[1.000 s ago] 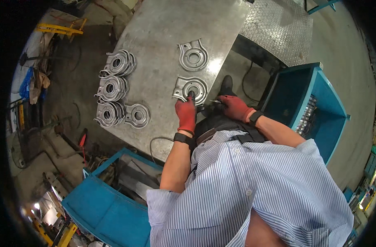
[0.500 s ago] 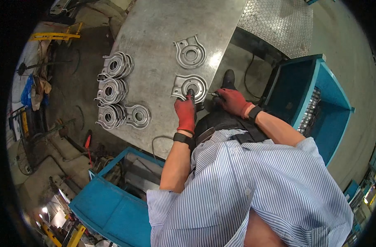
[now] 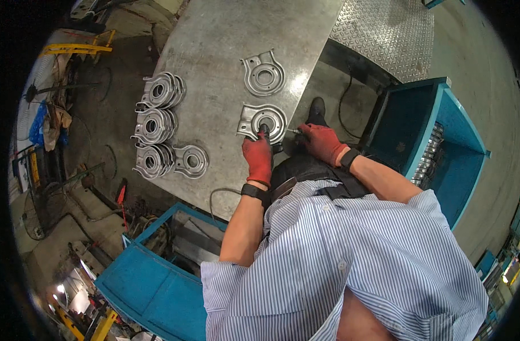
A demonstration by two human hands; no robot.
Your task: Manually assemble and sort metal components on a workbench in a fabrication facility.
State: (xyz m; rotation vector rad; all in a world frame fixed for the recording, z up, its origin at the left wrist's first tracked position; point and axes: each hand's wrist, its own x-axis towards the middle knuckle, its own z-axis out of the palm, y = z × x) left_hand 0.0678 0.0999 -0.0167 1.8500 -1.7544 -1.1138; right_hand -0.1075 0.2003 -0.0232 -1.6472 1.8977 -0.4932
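A stamped metal bracket (image 3: 278, 118) with a round, ringed opening lies at the right edge of the steel table (image 3: 220, 79). My left hand (image 3: 258, 158), in a red glove with dark fingertips, grips its near side, one finger at the central hole. Just right of the table edge, my right hand (image 3: 323, 142), gloved alike, is closed round a slim tool with a metal tip (image 3: 294, 131). The tip points at the bracket's rim; whether it touches I cannot tell. A second bracket (image 3: 265, 91) of the same shape lies flat beyond the first.
Overlapping rows of brackets (image 3: 152, 126) stand along the table's left edge, with a single bracket (image 3: 190, 161) beside the nearest row. A blue bin (image 3: 464, 125) holding stacked metal parts is at the right. Another blue container (image 3: 152, 284) stands at the lower left. A cable (image 3: 214, 199) hangs near the table's front.
The right hand and its tool have shifted very slightly at the bracket's right side. The left hand keeps its hold, and the brackets lie as before.
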